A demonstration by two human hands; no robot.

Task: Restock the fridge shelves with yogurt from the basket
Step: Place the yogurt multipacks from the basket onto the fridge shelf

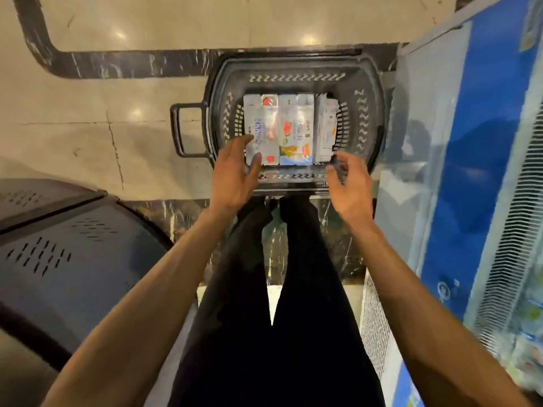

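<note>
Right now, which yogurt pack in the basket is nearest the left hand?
The leftmost pack: the left hand covers its near corner; the middle pack and rightmost pack lie farther right.

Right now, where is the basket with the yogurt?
In the head view, the basket sits on the floor at upper centre, just beyond the person's legs, with the blue fridge on its right.

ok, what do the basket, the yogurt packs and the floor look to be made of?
Basket: dark moulded plastic, matte; the slotted walls and one-piece rim suggest it.
Yogurt packs: printed cardboard sleeves, probably under glossy film; glare streaks run across them.
Floor: likely polished stone or tile; it shows lamp reflections, thin joints and a dark veined border.
</note>
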